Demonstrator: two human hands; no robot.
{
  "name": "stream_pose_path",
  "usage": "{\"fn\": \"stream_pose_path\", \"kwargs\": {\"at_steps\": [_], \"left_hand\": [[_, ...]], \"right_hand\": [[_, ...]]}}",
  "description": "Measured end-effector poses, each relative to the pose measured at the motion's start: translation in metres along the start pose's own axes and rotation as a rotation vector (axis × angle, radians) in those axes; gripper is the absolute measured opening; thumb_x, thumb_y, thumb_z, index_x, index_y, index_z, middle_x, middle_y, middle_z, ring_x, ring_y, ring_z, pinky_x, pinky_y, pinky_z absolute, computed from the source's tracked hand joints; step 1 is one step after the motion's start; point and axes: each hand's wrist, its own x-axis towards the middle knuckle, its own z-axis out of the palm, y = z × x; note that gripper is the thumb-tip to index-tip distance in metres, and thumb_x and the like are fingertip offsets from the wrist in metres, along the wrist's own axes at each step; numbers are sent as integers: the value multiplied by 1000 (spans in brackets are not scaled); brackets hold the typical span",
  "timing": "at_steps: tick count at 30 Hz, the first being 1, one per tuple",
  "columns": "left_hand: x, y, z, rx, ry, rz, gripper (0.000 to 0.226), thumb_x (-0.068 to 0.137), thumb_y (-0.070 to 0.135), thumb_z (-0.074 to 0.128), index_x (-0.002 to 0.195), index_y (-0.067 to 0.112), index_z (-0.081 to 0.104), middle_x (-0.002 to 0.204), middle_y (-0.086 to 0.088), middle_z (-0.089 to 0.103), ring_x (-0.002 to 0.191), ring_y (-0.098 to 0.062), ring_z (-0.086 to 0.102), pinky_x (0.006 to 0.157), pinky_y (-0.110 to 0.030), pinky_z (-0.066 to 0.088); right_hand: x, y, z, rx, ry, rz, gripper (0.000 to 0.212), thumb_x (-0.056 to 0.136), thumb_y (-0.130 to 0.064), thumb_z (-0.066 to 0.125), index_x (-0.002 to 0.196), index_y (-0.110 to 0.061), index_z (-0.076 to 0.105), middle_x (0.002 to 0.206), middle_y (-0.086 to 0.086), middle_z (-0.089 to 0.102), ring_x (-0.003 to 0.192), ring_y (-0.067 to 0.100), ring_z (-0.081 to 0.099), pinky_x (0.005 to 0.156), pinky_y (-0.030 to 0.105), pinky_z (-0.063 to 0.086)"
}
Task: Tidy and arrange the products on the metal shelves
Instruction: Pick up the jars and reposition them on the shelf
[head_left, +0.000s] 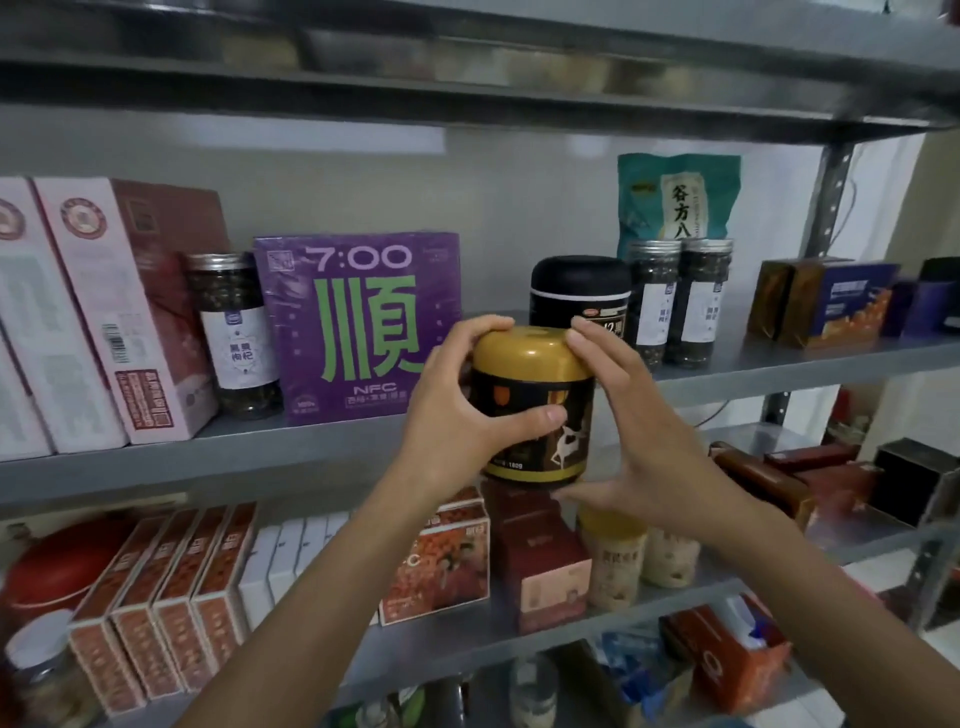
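A black jar with a gold lid (532, 410) is held in front of the middle metal shelf (260, 447), just off its front edge. My left hand (457, 410) grips it from the left, fingers over the lid and thumb across the label. My right hand (628, 436) holds its right side, fingertips on the lid and thumb under the base. Behind it on the shelf stands a black jar with a black lid (579, 293). A purple box (358, 325) stands to the left.
On the middle shelf are pink boxes (98, 312), a glass jar (234, 332), two more glass jars (675, 301), a teal pouch (675, 197) and blue-and-gold boxes (826, 301). The lower shelf (467, 649) carries orange cartons, red boxes and pale jars. An upper shelf (467, 67) hangs overhead.
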Motion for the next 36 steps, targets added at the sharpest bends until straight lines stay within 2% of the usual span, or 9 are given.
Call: {"fn": "stream_pose_path", "kwargs": {"at_steps": [5,8,11,14,17,20,22,31,36], "left_hand": [[23,4,22,90,208,41,74,60,38,88,123,42,48,120,22,47,113,0,49,89,-22,44],[31,4,36,204,284,66,76,62,33,89,126,38,48,125,14,49,112,-4,49,91,-21,43],[34,3,51,274,308,70,79,58,42,87,128,36,49,128,9,51,115,-9,49,95,-27,45],[35,1,60,308,349,46,80,57,46,80,130,38,48,131,8,51,118,-9,49,98,-29,45],[37,0,60,322,370,8,83,62,43,82,136,38,44,136,10,48,123,-10,46,102,-32,43],[39,2,60,361,352,-26,86,71,31,85,143,35,38,141,6,40,124,-6,39,101,-16,35],[40,5,62,411,342,-41,87,72,28,83,145,34,36,138,5,35,122,-4,35,100,-13,32],[46,5,57,717,332,-52,82,74,40,80,142,21,39,145,-1,22,136,-20,25,100,-30,36],[49,11,54,939,252,25,67,84,39,69,143,29,39,140,-4,34,128,-24,28,98,-39,41]], "right_hand": [[21,68,-26,-11,-29,-21,124,61,-70,70,153,-30,-3,162,0,-3,150,13,0,121,38,12],[45,101,-36,-106,-28,-17,121,65,-73,61,155,-15,4,161,9,4,149,19,4,121,45,14],[71,121,-41,-215,-50,-75,98,82,-61,60,151,-2,25,158,18,20,146,28,15,121,50,13],[94,128,-45,-197,-36,-105,67,96,-37,56,151,-7,29,159,12,23,146,27,20,121,37,6],[109,133,-40,-177,-81,-77,56,101,-35,47,150,-12,32,158,9,28,145,27,24,120,37,12],[112,136,-32,-141,-103,-37,53,96,-37,55,144,-19,42,144,6,48,131,28,41,103,37,34],[112,137,-31,-108,-81,-22,53,93,-37,61,141,-21,45,138,5,52,126,25,44,96,35,36],[115,141,-37,-21,-83,40,56,86,-36,71,138,-27,50,135,-1,56,124,20,46,97,36,39],[111,137,-45,31,-93,41,57,83,-31,74,136,-25,53,133,-2,57,122,18,47,96,30,36]]}}
